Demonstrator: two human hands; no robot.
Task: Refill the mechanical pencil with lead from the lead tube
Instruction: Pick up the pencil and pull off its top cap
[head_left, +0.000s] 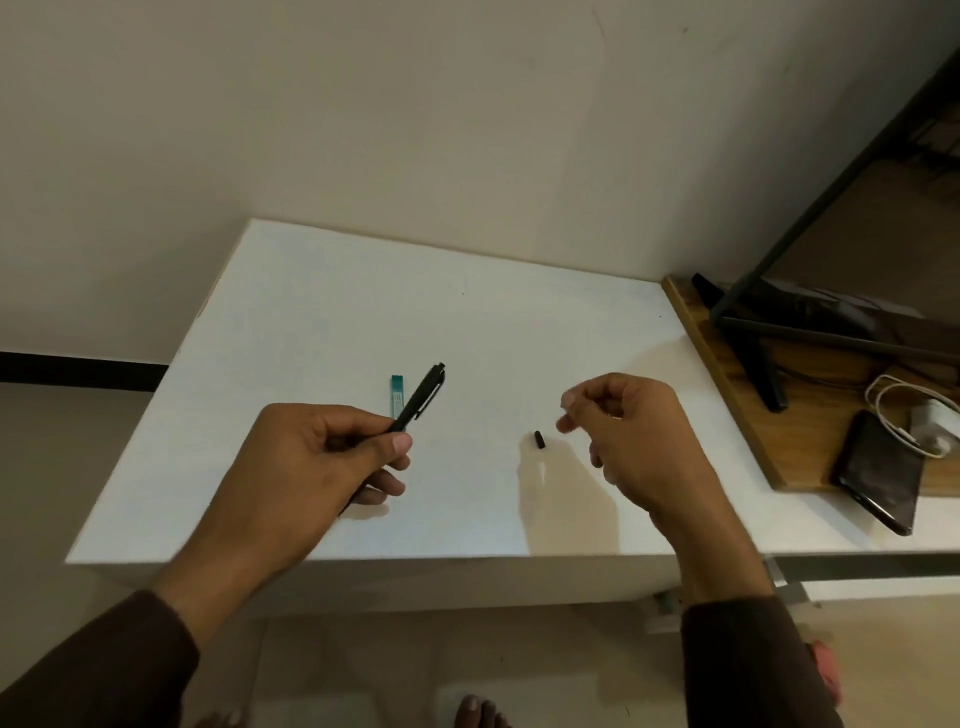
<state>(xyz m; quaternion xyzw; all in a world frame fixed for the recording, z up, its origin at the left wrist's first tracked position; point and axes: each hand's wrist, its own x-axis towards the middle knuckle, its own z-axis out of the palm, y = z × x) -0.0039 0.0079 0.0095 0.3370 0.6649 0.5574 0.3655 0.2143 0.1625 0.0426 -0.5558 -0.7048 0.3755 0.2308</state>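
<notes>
Head view, left to right: left hand (311, 457) is seen over the white table (291, 322), fingers and thumb curled round the lower barrel of the black mechanical pencil (421, 397). Pencil is tilted, clip end raised up and to the right, top end looks uncapped, though detail is too small to be sure. Teal lead tube (397, 396) is laid flat on the table just behind the pencil, partly overlapped by it in the picture; contact cannot be told. Small black cap (539, 439) is laid on the table between the two hands, touched by neither. Right hand (631, 431) is held above the table near the cap, fingers loosely curled, thumb and forefinger tips brought close together; nothing is seen held between them. Further right, a wooden board (727, 374) is set against the table edge, with a black stand (753, 322), a dark phone (878, 470) and a white charger with cable (930, 423) on it.
</notes>
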